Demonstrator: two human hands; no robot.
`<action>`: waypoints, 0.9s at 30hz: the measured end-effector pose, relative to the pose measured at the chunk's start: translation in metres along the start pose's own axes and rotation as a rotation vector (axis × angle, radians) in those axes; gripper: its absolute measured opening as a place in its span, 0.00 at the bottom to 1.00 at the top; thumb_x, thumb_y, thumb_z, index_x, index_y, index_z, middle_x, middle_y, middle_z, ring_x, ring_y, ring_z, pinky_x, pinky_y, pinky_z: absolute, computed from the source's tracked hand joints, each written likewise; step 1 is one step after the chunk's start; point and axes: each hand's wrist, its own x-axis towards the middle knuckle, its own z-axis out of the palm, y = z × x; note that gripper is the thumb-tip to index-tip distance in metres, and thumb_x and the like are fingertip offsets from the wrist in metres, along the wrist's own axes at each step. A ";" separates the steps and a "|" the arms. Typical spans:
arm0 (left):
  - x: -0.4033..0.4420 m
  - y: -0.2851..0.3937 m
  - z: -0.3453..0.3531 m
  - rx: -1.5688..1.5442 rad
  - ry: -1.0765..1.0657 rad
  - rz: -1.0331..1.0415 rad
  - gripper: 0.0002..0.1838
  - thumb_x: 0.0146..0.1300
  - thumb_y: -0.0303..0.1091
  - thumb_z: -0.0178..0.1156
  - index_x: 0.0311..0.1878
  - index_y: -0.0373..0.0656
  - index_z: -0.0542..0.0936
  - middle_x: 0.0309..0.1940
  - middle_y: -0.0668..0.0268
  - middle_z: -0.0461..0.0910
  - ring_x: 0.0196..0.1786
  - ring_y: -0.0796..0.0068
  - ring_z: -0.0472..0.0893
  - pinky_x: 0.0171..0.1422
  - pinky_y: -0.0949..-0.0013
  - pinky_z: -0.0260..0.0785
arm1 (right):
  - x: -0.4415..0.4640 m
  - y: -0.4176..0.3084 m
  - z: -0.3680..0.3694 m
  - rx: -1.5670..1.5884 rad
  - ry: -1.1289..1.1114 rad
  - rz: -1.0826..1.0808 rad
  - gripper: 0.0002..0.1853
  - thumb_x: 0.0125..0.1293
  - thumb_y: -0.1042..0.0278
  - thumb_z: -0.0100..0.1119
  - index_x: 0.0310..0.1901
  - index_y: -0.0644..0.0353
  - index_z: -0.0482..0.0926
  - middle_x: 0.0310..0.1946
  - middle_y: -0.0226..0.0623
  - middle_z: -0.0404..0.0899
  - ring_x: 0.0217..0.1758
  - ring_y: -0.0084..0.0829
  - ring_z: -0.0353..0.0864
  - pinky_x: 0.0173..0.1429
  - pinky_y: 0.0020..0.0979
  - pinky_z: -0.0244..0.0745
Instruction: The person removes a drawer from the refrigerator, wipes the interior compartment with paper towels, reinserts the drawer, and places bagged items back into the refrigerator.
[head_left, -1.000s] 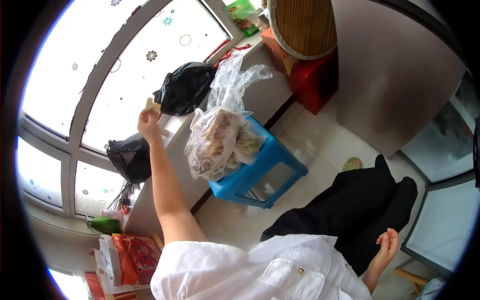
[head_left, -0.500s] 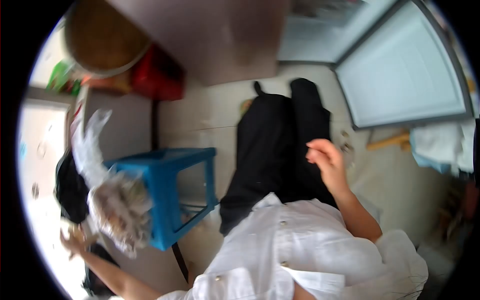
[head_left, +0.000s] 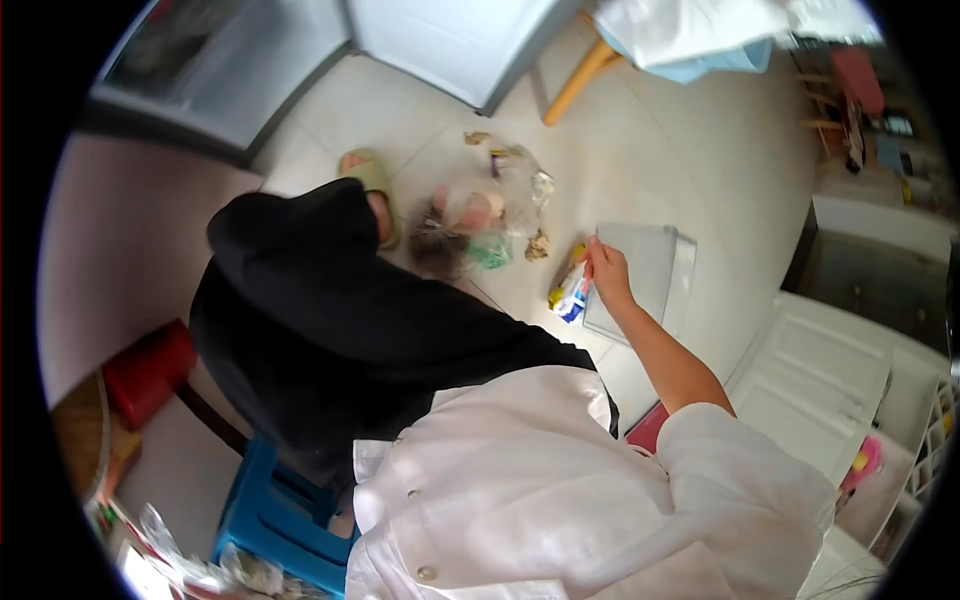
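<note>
The right hand's (head_left: 608, 272) fingers curl at a blue-and-yellow packet (head_left: 571, 290) — whether they clamp it, I cannot tell. Beside the packet, a grey panel (head_left: 640, 275) lies partly hidden by the hand; further off, blurred plastic wrappings (head_left: 490, 215) lie on the floor (head_left: 700, 170).

We count one right hand (head_left: 607, 270), one white shirt (head_left: 560, 470) with three buttons (head_left: 426, 573) showing, and one blue stool (head_left: 280, 530) at the near left. Left of us is one red box (head_left: 150, 372). On the floor we see one green slipper (head_left: 367, 170), one green bag (head_left: 490, 250) and one colourful packet (head_left: 570, 288); the clear wrappers (head_left: 522, 195) overlap too much for us to count.
</note>
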 end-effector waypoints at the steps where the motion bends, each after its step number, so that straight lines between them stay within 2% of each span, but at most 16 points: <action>1: 0.008 0.009 0.023 -0.071 -0.005 0.074 0.14 0.63 0.51 0.62 0.49 0.60 0.83 0.56 0.70 0.78 0.58 0.63 0.77 0.69 0.33 0.49 | -0.004 0.011 -0.014 -0.137 0.059 0.009 0.14 0.69 0.58 0.52 0.43 0.60 0.79 0.31 0.35 0.78 0.34 0.31 0.78 0.37 0.32 0.73; 2: 0.014 0.016 0.047 -0.143 -0.016 0.147 0.14 0.62 0.49 0.63 0.50 0.62 0.84 0.57 0.74 0.78 0.59 0.68 0.78 0.70 0.33 0.50 | -0.009 0.023 -0.026 -0.272 0.115 0.020 0.15 0.67 0.58 0.55 0.46 0.60 0.78 0.35 0.38 0.79 0.38 0.34 0.79 0.40 0.35 0.74; 3: 0.047 0.086 0.040 -0.212 0.030 0.234 0.12 0.63 0.48 0.63 0.49 0.62 0.85 0.59 0.75 0.77 0.59 0.70 0.77 0.73 0.33 0.45 | -0.014 0.033 -0.040 -0.399 0.326 -0.050 0.19 0.64 0.56 0.59 0.50 0.59 0.76 0.41 0.41 0.77 0.45 0.38 0.77 0.45 0.37 0.73; 5: 0.066 0.130 0.043 -0.218 -0.088 0.228 0.11 0.62 0.43 0.64 0.45 0.55 0.85 0.59 0.71 0.76 0.59 0.69 0.77 0.73 0.36 0.48 | -0.022 0.047 -0.065 -0.666 0.735 -0.196 0.32 0.56 0.52 0.67 0.59 0.58 0.70 0.54 0.46 0.74 0.57 0.45 0.72 0.55 0.43 0.70; 6: 0.073 0.149 0.046 -0.215 -0.150 0.218 0.10 0.61 0.40 0.64 0.44 0.51 0.85 0.59 0.70 0.76 0.59 0.69 0.77 0.73 0.37 0.49 | -0.020 0.063 -0.074 -0.667 0.754 -0.040 0.39 0.52 0.51 0.70 0.62 0.57 0.66 0.58 0.46 0.70 0.61 0.46 0.68 0.59 0.43 0.67; 9: 0.104 0.196 0.049 -0.497 0.021 0.343 0.08 0.60 0.40 0.65 0.41 0.54 0.86 0.60 0.72 0.76 0.61 0.71 0.76 0.76 0.36 0.40 | -0.009 0.130 -0.094 -0.565 0.697 0.390 0.57 0.39 0.44 0.77 0.70 0.56 0.55 0.68 0.48 0.60 0.70 0.49 0.59 0.70 0.43 0.60; 10: 0.109 0.208 0.045 -0.514 0.028 0.350 0.07 0.61 0.39 0.65 0.42 0.54 0.86 0.60 0.72 0.75 0.61 0.70 0.75 0.75 0.37 0.41 | 0.004 0.191 -0.100 -0.508 0.635 0.377 0.56 0.40 0.45 0.76 0.69 0.58 0.58 0.66 0.49 0.65 0.69 0.47 0.63 0.69 0.40 0.63; 11: 0.112 0.220 0.040 -0.522 0.035 0.352 0.07 0.62 0.37 0.64 0.42 0.54 0.86 0.61 0.72 0.75 0.62 0.69 0.75 0.74 0.38 0.43 | 0.011 0.214 -0.111 -0.358 0.478 0.439 0.46 0.41 0.48 0.75 0.63 0.60 0.69 0.60 0.47 0.74 0.63 0.44 0.73 0.64 0.38 0.69; 12: 0.117 0.231 0.035 -0.578 0.042 0.339 0.06 0.60 0.35 0.64 0.40 0.53 0.86 0.59 0.70 0.76 0.62 0.67 0.75 0.75 0.39 0.40 | 0.019 0.234 -0.114 -0.502 0.430 0.406 0.31 0.44 0.54 0.71 0.53 0.57 0.80 0.48 0.44 0.82 0.54 0.42 0.81 0.59 0.37 0.74; 13: 0.122 0.243 0.031 -0.632 0.052 0.323 0.05 0.58 0.33 0.65 0.38 0.52 0.86 0.58 0.67 0.77 0.62 0.65 0.75 0.75 0.39 0.37 | 0.021 0.249 -0.114 -0.589 0.478 0.259 0.18 0.46 0.61 0.65 0.42 0.53 0.85 0.41 0.41 0.85 0.49 0.42 0.83 0.55 0.39 0.77; 14: 0.127 0.253 0.025 -0.725 0.046 0.316 0.05 0.56 0.32 0.65 0.37 0.51 0.86 0.57 0.65 0.77 0.61 0.63 0.75 0.76 0.41 0.37 | 0.018 0.241 -0.115 -0.541 0.536 0.309 0.13 0.45 0.64 0.63 0.35 0.52 0.85 0.35 0.40 0.85 0.43 0.43 0.84 0.48 0.41 0.79; 19: 0.134 0.275 0.018 -0.985 0.053 0.330 0.06 0.51 0.29 0.66 0.35 0.49 0.85 0.53 0.59 0.78 0.57 0.60 0.76 0.76 0.52 0.39 | -0.025 0.152 -0.166 -0.450 0.433 0.120 0.13 0.43 0.64 0.69 0.31 0.60 0.82 0.27 0.40 0.84 0.33 0.35 0.85 0.40 0.35 0.79; 21: 0.132 0.286 0.018 -1.160 -0.011 0.331 0.10 0.46 0.27 0.67 0.34 0.50 0.85 0.52 0.59 0.78 0.56 0.59 0.77 0.75 0.50 0.43 | -0.053 0.099 -0.199 -0.333 0.234 -0.065 0.09 0.48 0.76 0.67 0.31 0.69 0.78 0.25 0.41 0.81 0.29 0.31 0.84 0.34 0.29 0.80; 22: 0.129 0.292 0.015 -1.242 -0.068 0.352 0.10 0.45 0.26 0.67 0.34 0.47 0.84 0.52 0.58 0.78 0.56 0.58 0.77 0.74 0.48 0.45 | -0.071 0.053 -0.208 -0.029 0.152 0.046 0.08 0.50 0.81 0.63 0.33 0.70 0.76 0.25 0.43 0.81 0.27 0.31 0.83 0.33 0.29 0.80; 25: 0.123 0.309 0.010 -1.378 -0.190 0.425 0.12 0.43 0.23 0.67 0.35 0.45 0.84 0.52 0.58 0.78 0.56 0.57 0.77 0.72 0.43 0.48 | -0.117 -0.067 -0.228 -0.191 -0.028 -0.010 0.06 0.51 0.84 0.56 0.33 0.68 0.75 0.27 0.40 0.80 0.32 0.27 0.81 0.39 0.27 0.78; 27: 0.119 0.314 0.009 -1.396 -0.202 0.431 0.12 0.43 0.24 0.68 0.35 0.47 0.85 0.52 0.61 0.79 0.56 0.60 0.77 0.71 0.41 0.49 | -0.134 -0.134 -0.224 -0.293 -0.072 -0.028 0.07 0.47 0.80 0.61 0.30 0.67 0.77 0.24 0.35 0.79 0.29 0.23 0.78 0.36 0.25 0.73</action>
